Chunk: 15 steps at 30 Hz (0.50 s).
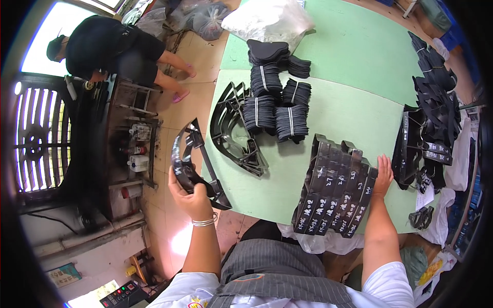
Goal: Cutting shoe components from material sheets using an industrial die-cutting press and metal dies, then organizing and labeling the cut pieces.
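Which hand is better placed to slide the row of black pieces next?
Probably the right hand: it seems to touch the right end of the row. The left hand is farther away and holds a curved black frame.

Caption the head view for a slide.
At a green table, the left hand holds a curved black frame; the right hand is beside a row of black pieces.

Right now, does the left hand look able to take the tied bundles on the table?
Probably not as it is: the left hand is holding a black frame, and the curved parts lie between it and the tied bundles on the green table.
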Each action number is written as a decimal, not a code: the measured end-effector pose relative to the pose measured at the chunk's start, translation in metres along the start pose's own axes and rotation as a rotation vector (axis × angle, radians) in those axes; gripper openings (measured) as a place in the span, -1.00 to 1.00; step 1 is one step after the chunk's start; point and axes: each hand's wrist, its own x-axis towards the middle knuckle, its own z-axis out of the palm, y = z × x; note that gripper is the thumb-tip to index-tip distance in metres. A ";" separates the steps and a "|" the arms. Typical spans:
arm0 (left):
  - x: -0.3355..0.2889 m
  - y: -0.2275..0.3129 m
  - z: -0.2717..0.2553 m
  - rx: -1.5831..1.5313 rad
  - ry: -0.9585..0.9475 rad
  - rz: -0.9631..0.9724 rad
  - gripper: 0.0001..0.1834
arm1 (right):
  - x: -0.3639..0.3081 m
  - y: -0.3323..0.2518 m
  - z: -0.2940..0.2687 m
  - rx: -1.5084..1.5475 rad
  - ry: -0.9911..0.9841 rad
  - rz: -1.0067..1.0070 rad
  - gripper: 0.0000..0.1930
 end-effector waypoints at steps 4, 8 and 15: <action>-0.020 -0.015 -0.008 0.217 -0.013 0.174 -0.22 | -0.003 0.017 0.011 -0.079 0.013 -0.004 -0.57; -0.027 -0.017 -0.013 0.276 -0.068 0.210 -0.24 | 0.000 0.009 0.004 -0.071 0.032 -0.035 -0.53; -0.053 -0.031 -0.014 0.179 -0.082 0.157 -0.25 | -0.002 0.009 0.004 -0.053 0.046 -0.055 -0.54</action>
